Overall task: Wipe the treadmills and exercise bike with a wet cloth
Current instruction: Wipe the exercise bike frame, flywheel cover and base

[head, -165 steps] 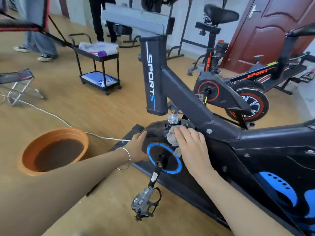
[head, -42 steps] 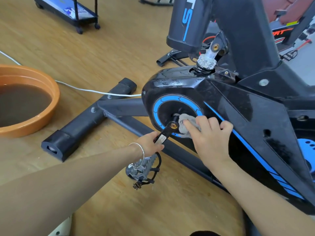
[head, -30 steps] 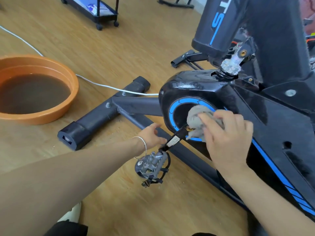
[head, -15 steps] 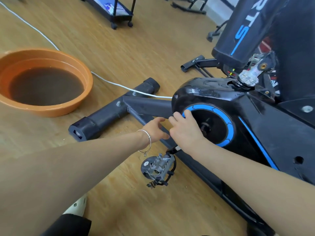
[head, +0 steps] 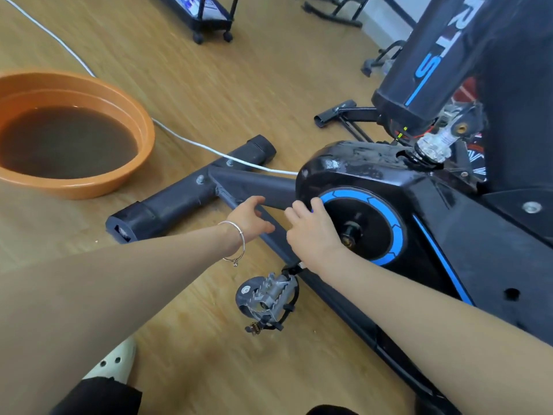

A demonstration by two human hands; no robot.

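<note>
The right hand (head: 314, 232) lay at centre frame against the lower-left rim of the blue ring (head: 395, 232) on the exercise bike (head: 434, 211), its fingers curled over the housing edge. The cloth could not be seen, so whether that hand was grasping it could not be told. Just left of it, the left hand (head: 250, 218) reached toward the grey frame bar (head: 254, 187), fingers loosely spread and grasping nothing; whether it touched the bar could not be told. A thin bracelet (head: 236, 244) circled that wrist.

Below the right wrist hung the metal pedal (head: 267, 296), close above the wooden floor (head: 209, 85). The crank axle (head: 351, 235) showed at the middle of the black disc, just right of the right hand. The top of the housing looked wet and streaked.

The bike's front foot bar (head: 185, 193) ran diagonally from centre-left toward upper centre, with bare floor in front of it and below the pedal. A white cable (head: 209, 149) crossed the floor from the upper left and passed over the foot bar to the housing.

At the left edge sat 1 orange basin (head: 131, 163) holding murky brown water (head: 65, 142), well apart from both hands. A wheeled cart (head: 209, 22) stood at upper centre, and a light shoe (head: 115, 363) showed at lower left.
</note>
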